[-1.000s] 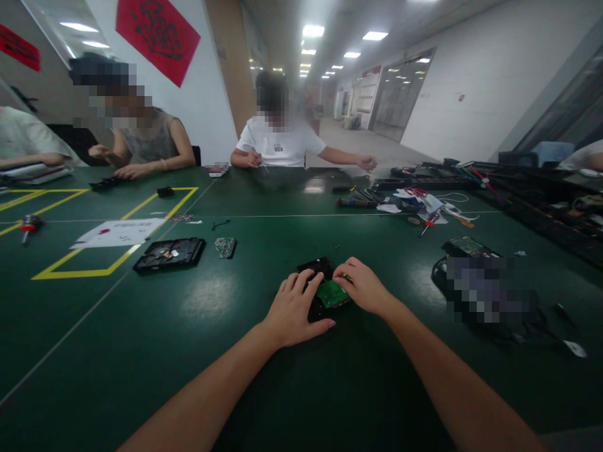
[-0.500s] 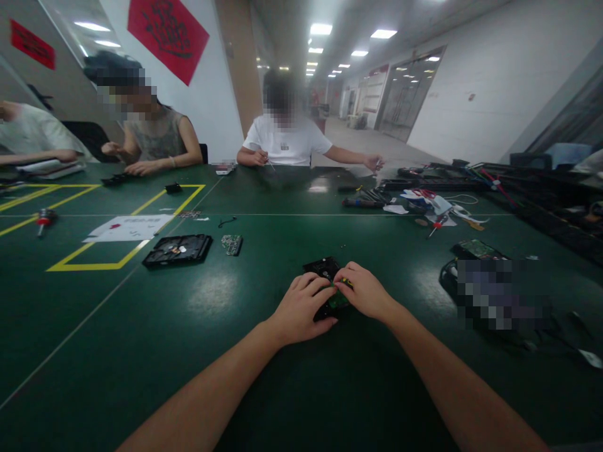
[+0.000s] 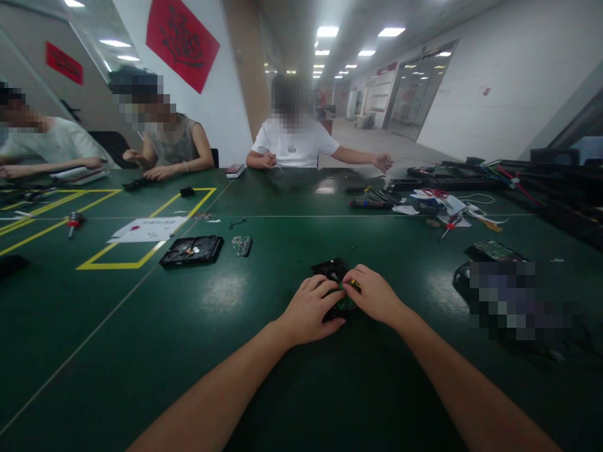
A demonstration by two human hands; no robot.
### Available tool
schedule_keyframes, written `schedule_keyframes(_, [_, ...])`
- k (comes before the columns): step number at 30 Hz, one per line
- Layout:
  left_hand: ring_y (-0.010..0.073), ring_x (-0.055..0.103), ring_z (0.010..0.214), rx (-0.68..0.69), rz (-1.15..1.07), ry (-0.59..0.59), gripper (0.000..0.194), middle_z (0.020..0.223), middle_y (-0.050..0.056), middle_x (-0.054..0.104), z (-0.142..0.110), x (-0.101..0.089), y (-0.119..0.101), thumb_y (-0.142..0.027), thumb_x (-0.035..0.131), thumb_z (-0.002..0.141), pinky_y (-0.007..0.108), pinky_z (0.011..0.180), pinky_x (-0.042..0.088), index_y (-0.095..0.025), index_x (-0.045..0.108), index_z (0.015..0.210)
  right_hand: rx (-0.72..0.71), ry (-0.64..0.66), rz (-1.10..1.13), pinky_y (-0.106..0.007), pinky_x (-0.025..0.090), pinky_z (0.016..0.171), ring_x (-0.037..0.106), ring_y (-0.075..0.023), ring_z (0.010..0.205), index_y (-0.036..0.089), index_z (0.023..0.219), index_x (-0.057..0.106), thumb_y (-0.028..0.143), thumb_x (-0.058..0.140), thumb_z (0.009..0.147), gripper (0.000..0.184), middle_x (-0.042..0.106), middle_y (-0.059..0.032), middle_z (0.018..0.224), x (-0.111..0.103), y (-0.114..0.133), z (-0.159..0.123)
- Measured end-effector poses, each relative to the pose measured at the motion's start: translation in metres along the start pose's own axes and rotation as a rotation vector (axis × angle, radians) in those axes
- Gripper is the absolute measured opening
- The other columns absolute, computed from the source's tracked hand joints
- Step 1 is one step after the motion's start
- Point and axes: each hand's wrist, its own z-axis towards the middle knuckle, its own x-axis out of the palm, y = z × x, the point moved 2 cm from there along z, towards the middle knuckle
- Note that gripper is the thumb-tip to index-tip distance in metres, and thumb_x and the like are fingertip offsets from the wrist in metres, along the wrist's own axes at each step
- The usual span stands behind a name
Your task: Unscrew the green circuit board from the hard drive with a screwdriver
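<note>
resting left hand [image 3: 309, 314], fingers half spread, over black device [image 3: 328, 268] on bench [image 3: 301, 402]; holding right hand [image 3: 375, 294] with fingers bunched at green board [image 3: 347, 304]; cannot tell grip of either. could let device slide by pressing unevenly; could crack board by pushing too hard.

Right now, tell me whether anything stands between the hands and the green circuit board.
Nothing visible blocks the left hand, which partly covers the green circuit board. A small yellow item shows at the right hand; whether it intervenes is hidden.
</note>
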Motion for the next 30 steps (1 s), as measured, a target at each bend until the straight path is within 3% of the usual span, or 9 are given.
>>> schedule_keyframes(9, [0.0331,0.048,0.132,0.008,0.003,-0.003,0.051,0.138,0.008,0.062,0.000,0.001,0.000,-0.045,0.068,0.092,0.052,0.109,0.043,-0.027,0.062,0.139,-0.013,-0.024,-0.062,-0.035,0.049,0.081,0.065,-0.0212,0.088,0.023,0.104,0.070,0.028,0.053,0.101,0.017,0.063,-0.0089,0.108,-0.006,0.008,-0.005])
schedule_keyframes(15, [0.0333,0.049,0.132,0.007,-0.010,-0.013,0.052,0.139,0.009,0.061,-0.001,0.001,0.001,-0.045,0.069,0.091,0.053,0.109,0.043,-0.028,0.061,0.140,0.080,-0.299,-0.028,-0.042,0.051,0.094,0.064,-0.0279,0.105,0.017,0.134,0.055,0.014,0.047,0.093,0.042,0.061,-0.0150,0.121,-0.029,-0.010,-0.006])
schedule_keyframes(19, [0.0338,0.049,0.134,0.007,-0.015,-0.032,0.054,0.141,0.010,0.060,-0.001,0.002,0.002,-0.046,0.069,0.092,0.053,0.110,0.043,-0.027,0.059,0.142,0.072,-0.419,0.010,-0.047,0.051,0.099,0.063,-0.0297,0.110,0.016,0.140,0.047,0.009,0.045,0.091,0.050,0.058,-0.0185,0.128,-0.038,-0.019,-0.007])
schedule_keyframes(25, [0.0332,0.048,0.136,0.017,-0.019,-0.038,0.053,0.142,0.010,0.060,-0.002,0.001,0.002,-0.045,0.068,0.092,0.054,0.114,0.040,-0.026,0.060,0.141,-0.015,-0.641,0.035,-0.050,0.052,0.105,0.064,-0.0295,0.117,0.024,0.144,0.044,0.021,0.055,0.099,0.047,0.062,-0.0147,0.127,-0.048,-0.016,-0.012])
schedule_keyframes(27, [0.0331,0.049,0.136,0.017,-0.023,-0.035,0.052,0.143,0.009,0.060,-0.002,0.001,0.002,-0.045,0.067,0.093,0.054,0.115,0.039,-0.026,0.060,0.141,-0.023,-0.666,0.054,-0.049,0.054,0.103,0.064,-0.0301,0.119,0.026,0.144,0.045,0.026,0.058,0.099,0.047,0.063,-0.0140,0.128,-0.047,-0.016,-0.012])
schedule_keyframes(30, [0.0328,0.050,0.136,0.007,-0.020,-0.038,0.050,0.143,0.009,0.060,-0.002,0.002,0.002,-0.044,0.067,0.093,0.054,0.115,0.040,-0.026,0.061,0.139,-0.031,-0.605,0.049,-0.048,0.056,0.100,0.066,-0.0300,0.117,0.026,0.144,0.049,0.029,0.059,0.100,0.045,0.063,-0.0147,0.130,-0.042,-0.018,-0.011])
